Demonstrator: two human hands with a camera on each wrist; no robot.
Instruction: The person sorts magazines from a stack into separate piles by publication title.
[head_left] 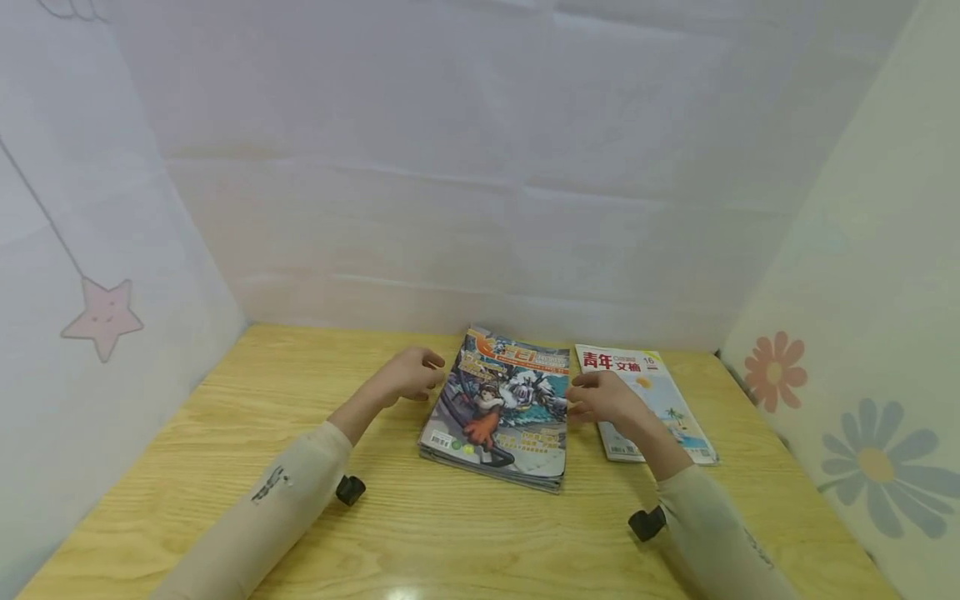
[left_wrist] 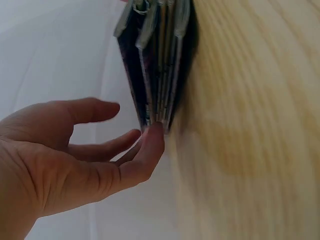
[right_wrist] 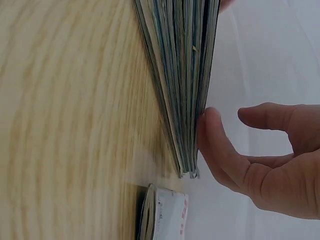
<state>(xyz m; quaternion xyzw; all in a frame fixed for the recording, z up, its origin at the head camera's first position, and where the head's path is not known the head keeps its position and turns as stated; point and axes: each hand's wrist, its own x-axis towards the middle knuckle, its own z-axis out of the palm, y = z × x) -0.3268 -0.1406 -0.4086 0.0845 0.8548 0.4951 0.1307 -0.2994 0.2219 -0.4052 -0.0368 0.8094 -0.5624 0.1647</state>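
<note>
The stack of glossy multicoloured paper magazines (head_left: pixel 517 400) lies on the yellow wood-grain table (head_left: pixel 450 542), between the left hand (head_left: pixel 412 375) and the right hand (head_left: pixel 602 397); both have fingers loosely bent, thumbs apart, pinching nothing. Uneven fingertip pressure could skew the stack's loose layers. Right of the stack, the right hand partly covers a white, red-lettered paper magazine (head_left: pixel 662 402); the stack's lower covers are hidden.

Two hands were counted: left hand (head_left: pixel 412 375), right hand (head_left: pixel 603 398). Also recorded: one magazine stack (head_left: pixel 517 408), its copies not reliably countable; one separate white cover (head_left: pixel 656 402); two black wrist devices (head_left: pixel 350 490) (head_left: pixel 647 524); two printed flowers (head_left: pixel 775 374) (head_left: pixel 873 465); one printed star (head_left: pixel 102 317).
</note>
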